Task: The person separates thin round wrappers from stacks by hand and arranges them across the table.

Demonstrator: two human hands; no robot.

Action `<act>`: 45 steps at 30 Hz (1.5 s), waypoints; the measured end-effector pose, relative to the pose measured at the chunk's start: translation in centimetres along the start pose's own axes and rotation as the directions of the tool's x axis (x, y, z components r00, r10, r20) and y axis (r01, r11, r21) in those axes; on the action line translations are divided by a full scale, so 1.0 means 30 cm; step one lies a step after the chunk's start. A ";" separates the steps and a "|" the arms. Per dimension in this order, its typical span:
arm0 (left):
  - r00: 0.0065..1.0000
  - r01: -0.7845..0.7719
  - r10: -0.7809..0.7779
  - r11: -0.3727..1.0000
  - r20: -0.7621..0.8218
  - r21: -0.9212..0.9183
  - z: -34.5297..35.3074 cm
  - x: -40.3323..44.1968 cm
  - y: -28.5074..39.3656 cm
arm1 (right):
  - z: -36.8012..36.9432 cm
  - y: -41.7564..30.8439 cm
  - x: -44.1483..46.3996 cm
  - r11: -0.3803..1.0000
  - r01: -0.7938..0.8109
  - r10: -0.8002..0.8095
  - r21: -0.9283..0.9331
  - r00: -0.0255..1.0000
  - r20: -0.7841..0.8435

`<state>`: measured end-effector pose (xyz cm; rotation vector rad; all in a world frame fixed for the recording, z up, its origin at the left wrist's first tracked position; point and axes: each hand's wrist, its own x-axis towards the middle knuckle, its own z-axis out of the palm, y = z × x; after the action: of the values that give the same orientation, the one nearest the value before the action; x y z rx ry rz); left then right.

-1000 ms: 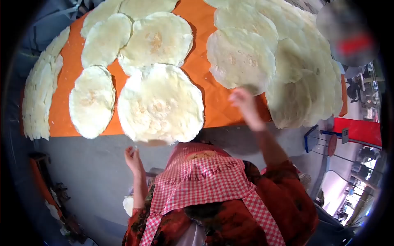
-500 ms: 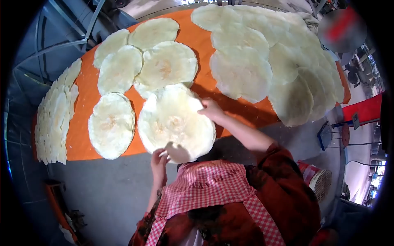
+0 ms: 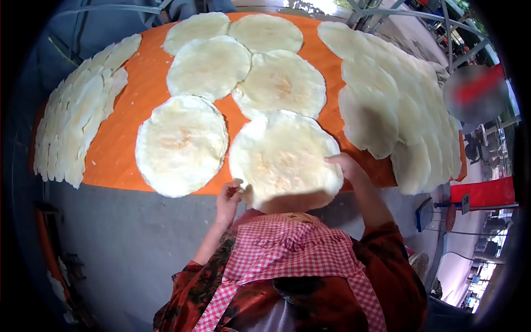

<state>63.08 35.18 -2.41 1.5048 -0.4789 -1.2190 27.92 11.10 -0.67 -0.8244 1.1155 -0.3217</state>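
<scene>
In the head view a large round flatbread (image 3: 285, 160) lies at the front edge of the orange table, its near rim overhanging the edge and shaded. My right hand (image 3: 348, 166) grips its right rim, with the fingers on top. At the lower left rim my left hand (image 3: 228, 200) has its fingers curled closed against the edge of the bread. Just left of it rests another thick, pale flatbread (image 3: 181, 145). Behind these, a flatbread (image 3: 281, 84) with a browned centre overlaps its neighbour (image 3: 209, 67).
Overlapping rows of flatbreads (image 3: 412, 105) cover the right side of the orange cloth (image 3: 119, 149). A tightly overlapped row (image 3: 80, 119) stands along the left end. Metal poles (image 3: 442, 33) rise behind the table. Grey floor (image 3: 133, 238) lies in front.
My view has swung, so the table appears shifted. My left hand has gone from the near rim to the lower left rim of the flatbread; my right hand stays on its right rim.
</scene>
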 end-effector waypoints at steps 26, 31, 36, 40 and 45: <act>0.803 0.372 0.268 0.474 0.533 -0.798 0.038 0.235 0.381 | 0.936 -0.378 -0.224 -0.340 0.377 -0.689 -0.862 0.524 0.501; 0.888 0.343 0.062 0.570 0.456 -0.746 -0.034 0.313 0.220 | 0.928 -0.100 0.025 0.243 0.444 -0.490 -0.863 0.823 0.286; 0.852 0.376 0.033 0.656 0.522 -0.655 -0.041 0.299 0.215 | 0.889 -0.045 0.168 0.175 0.562 -0.702 -0.808 0.647 0.298; 0.857 0.396 -0.012 0.656 0.516 -0.643 -0.042 0.309 0.203 | 0.860 -0.041 0.214 0.324 0.522 -0.593 -0.789 0.762 0.261; 0.885 0.313 0.028 0.702 0.465 -0.639 -0.047 0.296 0.195 | 0.820 -0.027 0.267 0.704 0.423 -0.441 -0.571 0.890 0.115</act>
<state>69.53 26.72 -1.16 0.5977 -0.1344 -1.6481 53.33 16.03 -0.72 -1.6587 1.0470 -0.3868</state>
